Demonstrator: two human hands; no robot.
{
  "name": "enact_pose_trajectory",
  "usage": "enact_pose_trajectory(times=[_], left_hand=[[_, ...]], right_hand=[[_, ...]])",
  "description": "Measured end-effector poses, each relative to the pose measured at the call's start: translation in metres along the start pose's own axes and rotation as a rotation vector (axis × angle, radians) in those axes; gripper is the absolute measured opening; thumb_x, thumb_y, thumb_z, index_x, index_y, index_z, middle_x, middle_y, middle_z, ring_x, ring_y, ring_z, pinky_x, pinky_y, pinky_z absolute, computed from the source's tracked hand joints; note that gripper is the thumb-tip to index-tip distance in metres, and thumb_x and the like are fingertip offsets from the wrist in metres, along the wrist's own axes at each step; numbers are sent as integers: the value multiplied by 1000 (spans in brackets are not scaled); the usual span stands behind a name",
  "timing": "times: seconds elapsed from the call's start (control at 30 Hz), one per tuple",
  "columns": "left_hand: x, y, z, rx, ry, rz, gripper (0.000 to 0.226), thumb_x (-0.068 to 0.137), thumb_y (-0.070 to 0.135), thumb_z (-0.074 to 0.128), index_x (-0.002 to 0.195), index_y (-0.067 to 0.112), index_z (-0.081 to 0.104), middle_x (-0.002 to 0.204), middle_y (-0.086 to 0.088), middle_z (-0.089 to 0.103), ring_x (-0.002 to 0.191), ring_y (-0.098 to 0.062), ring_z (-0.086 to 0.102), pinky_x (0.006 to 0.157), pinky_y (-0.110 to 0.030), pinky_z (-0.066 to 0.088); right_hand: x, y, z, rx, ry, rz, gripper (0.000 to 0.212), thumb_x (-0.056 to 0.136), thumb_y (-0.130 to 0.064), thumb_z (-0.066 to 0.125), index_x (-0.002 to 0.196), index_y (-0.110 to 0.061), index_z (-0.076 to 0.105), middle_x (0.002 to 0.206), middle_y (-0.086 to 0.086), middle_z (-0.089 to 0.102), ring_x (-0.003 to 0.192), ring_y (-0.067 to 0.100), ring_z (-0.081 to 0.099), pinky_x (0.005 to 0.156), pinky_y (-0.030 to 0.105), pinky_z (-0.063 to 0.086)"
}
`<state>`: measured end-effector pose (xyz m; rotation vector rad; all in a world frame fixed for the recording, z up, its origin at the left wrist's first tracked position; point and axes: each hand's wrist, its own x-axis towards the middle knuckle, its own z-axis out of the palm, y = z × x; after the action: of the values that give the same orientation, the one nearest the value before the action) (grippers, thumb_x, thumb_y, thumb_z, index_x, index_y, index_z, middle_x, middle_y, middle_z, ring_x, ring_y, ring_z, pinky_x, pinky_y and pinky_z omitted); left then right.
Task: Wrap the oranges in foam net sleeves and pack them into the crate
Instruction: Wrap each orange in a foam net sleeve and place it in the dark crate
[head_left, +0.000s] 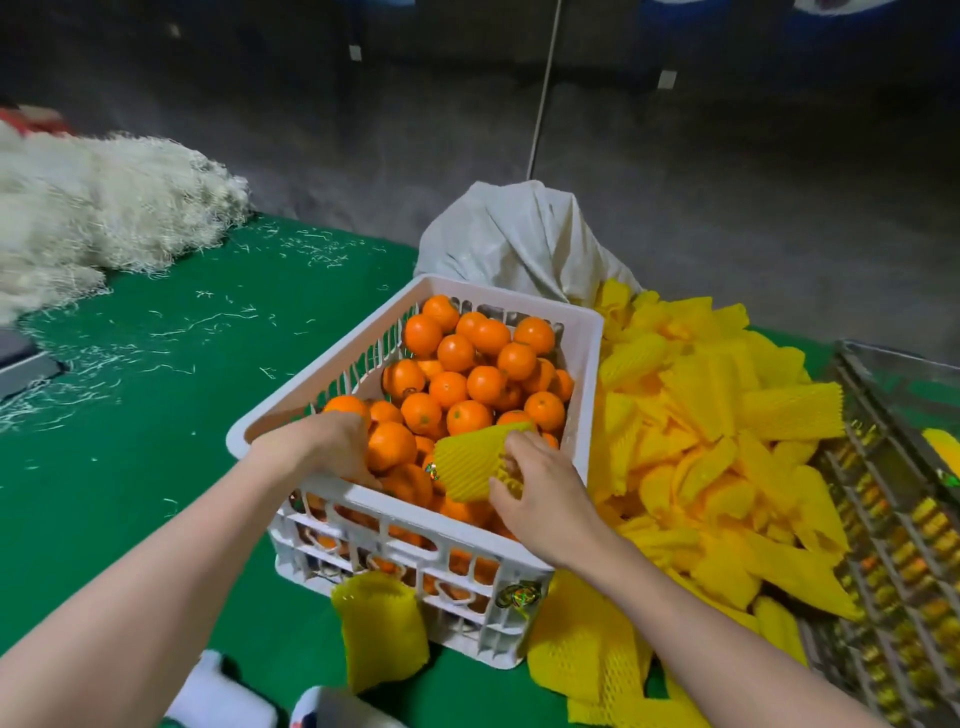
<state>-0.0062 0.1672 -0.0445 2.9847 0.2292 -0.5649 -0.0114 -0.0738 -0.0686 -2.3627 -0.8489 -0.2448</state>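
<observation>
A white slatted crate (395, 519) on the green table holds several bare oranges (470, 384). My left hand (327, 447) reaches into the crate's near left corner, fingers curled down onto an orange (390, 446) there. My right hand (545, 488) pinches the end of a yellow foam net sleeve (467, 465) just above the oranges at the crate's near right. Whether the sleeve holds an orange is hidden. A heap of loose yellow sleeves (717, 447) lies right of the crate.
One yellow sleeve (379, 629) hangs at the crate's front. A grey metal crate (893, 545) stands at the far right. A tied white sack (519, 239) sits behind the crate. White shredded filler (93, 208) is piled at the back left on the green table (156, 415).
</observation>
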Motion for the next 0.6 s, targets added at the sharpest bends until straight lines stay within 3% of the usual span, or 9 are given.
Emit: enact_pose_trajectory(times=[0.07,0.2,0.3,0.37,0.43,0.47,0.53,0.6], left_hand=[[-4,-2,1,18,-27,-7,24,77,35,66,91,16,65,83,-2,57,68,-13,48,55,-23,40],[-6,-3,-8,-115,117,-25,20,72,26,68,86,14,61,82,-4,54,65,-15,47,51,-24,38],[-6,2,-13,-619,240,25,22,79,31,70,80,18,53,85,-4,52,64,-13,48,55,-25,41],[-10,12,-17,-1196,145,87,17,81,27,69,90,19,57,103,-11,62,83,-22,62,64,-32,54],[-14,25,-20,-1636,-54,181,38,76,28,69,110,15,57,117,-20,62,98,-33,65,73,-43,58],[-16,34,-22,-1761,-142,233,50,72,32,68,117,14,55,116,-20,65,97,-33,67,72,-43,58],[-22,53,-24,-1934,-265,307,60,67,35,67,121,13,53,103,-21,71,87,-33,71,65,-39,58],[-27,74,-24,-2086,-359,342,72,57,31,81,120,9,54,97,-25,71,82,-37,71,60,-42,58]], right_hand=[[-1,-1,0,3,9,-6,40,88,-19,56,69,-29,22,71,-11,27,65,12,30,58,32,22],[-3,-5,-4,116,100,32,43,83,-9,58,67,-27,22,65,-5,26,57,11,26,54,31,16],[-2,-9,-14,341,211,95,41,81,-1,57,68,-22,25,64,-5,24,57,8,22,54,25,16],[1,-10,-28,468,276,116,34,81,-1,57,69,-15,29,66,0,25,60,6,23,54,21,19],[3,-10,-45,611,317,134,22,77,-7,56,71,-5,35,69,17,33,65,14,34,57,28,28],[2,-9,-54,688,339,152,17,74,-10,55,73,-3,40,70,19,41,67,19,40,58,30,32],[-4,-7,-70,856,343,174,7,68,-10,56,73,-12,51,69,7,55,70,19,51,60,28,42],[-15,-5,-83,989,292,173,13,65,-7,57,70,-19,58,66,0,60,66,15,55,57,23,46]])
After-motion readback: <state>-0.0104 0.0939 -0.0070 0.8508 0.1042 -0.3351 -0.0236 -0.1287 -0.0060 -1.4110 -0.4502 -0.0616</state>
